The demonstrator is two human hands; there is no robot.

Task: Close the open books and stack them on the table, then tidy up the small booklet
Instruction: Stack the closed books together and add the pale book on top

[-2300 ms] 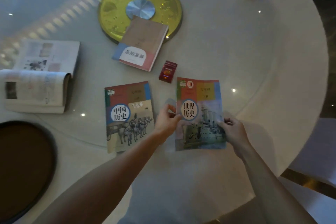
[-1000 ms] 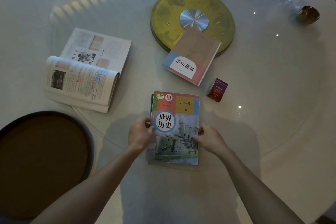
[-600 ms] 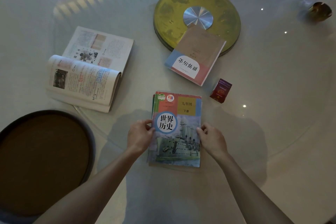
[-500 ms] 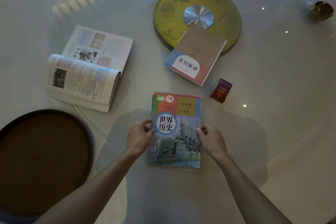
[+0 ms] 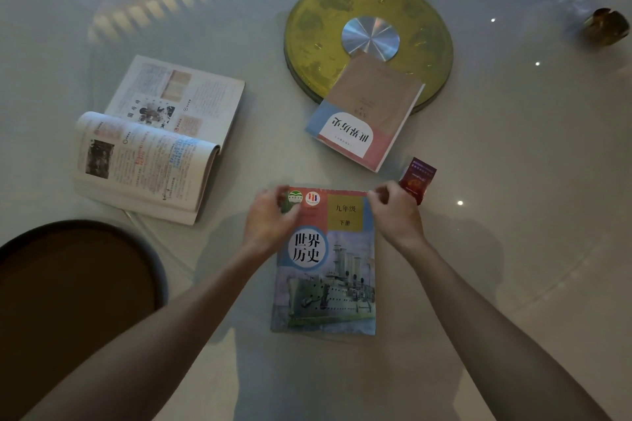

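A closed warship-cover textbook (image 5: 328, 270) lies on top of another closed book in front of me; the lower book is almost fully hidden. My left hand (image 5: 270, 219) touches the stack's top left corner. My right hand (image 5: 393, 212) touches its top right corner. Both hands look slightly blurred, fingers curled on the far edge. An open textbook (image 5: 154, 143) lies to the left, pages up. A closed brown, blue and pink book (image 5: 369, 113) rests partly on the gold disc. A small red booklet (image 5: 418, 179) lies just beyond my right hand.
A gold turntable disc (image 5: 314, 24) with a silver hub sits at the centre of the round white table (image 5: 513, 147). A dark round tray (image 5: 68, 287) is at the near left. A small brass cup (image 5: 607, 26) stands far right.
The warship book went from the table onto the other closed book. My hands have since slid from the stack's sides up to its far corners.
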